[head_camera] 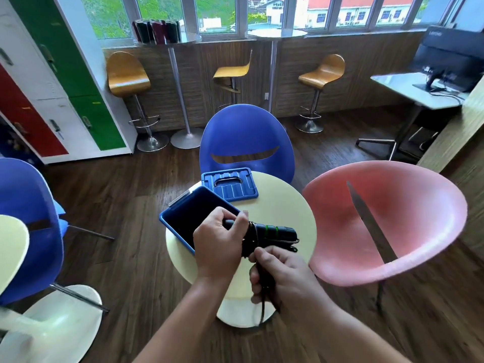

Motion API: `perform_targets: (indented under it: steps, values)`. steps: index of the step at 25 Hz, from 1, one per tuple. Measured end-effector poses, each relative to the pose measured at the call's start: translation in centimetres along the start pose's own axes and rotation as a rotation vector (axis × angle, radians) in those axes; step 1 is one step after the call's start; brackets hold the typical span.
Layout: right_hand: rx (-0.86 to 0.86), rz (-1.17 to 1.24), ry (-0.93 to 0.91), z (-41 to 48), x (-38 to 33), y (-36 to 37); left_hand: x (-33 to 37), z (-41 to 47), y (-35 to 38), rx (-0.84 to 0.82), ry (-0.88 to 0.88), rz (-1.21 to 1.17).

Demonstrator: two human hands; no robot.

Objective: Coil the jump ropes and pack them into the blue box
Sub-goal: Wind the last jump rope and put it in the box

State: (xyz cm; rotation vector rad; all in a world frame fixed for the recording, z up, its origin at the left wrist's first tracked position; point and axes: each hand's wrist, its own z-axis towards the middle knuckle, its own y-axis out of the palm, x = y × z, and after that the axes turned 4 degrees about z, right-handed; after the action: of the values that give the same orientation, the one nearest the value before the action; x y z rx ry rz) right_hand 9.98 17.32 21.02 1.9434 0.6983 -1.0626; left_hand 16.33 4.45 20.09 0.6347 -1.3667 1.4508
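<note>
At frame centre the left hand (pixel 218 239) clamps the rope handles (pixel 272 233) — stiff, light, the place to hold; the right hand (pixel 282 276) pinches the limp cord (pixel 263 292) — likely to spring loose.

bright daylight enters through the windows (pixel 262 11) at the back, leaving soft glare on the wooden floor (pixel 125 195). wide-angle distortion bends the frame edges. the lower corners and forearms look slightly motion-blurred.
</note>
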Motion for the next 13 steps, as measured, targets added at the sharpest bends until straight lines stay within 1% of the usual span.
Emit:
perform_targets:
  steps: [1, 2, 5, 8, 10, 13]
  values:
    - [-0.002, 0.096, 0.016, 0.0, 0.9, -0.1, 0.1, 0.0, 0.4, -0.001, -0.024, -0.029]
    - [-0.011, 0.142, 0.027, 0.1, 1.3, -0.4, 0.1, 0.1, 0.7, -0.001, -0.050, -0.053]
    - [-0.079, 0.219, 0.100, 0.3, 1.8, -1.5, 0.2, 0.2, 1.1, -0.007, -0.099, -0.119]
    - [-0.183, 0.303, 0.165, 0.3, 1.9, -1.9, 0.9, -0.1, 1.3, -0.029, -0.123, -0.187]
    - [-0.226, 0.296, 0.178, 0.6, 2.2, -1.8, 1.5, -0.4, 1.4, -0.042, -0.171, -0.240]
    - [-0.317, 0.179, 0.140, 1.6, 2.5, -3.1, 1.8, -0.4, 1.2, -0.058, -0.225, -0.335]
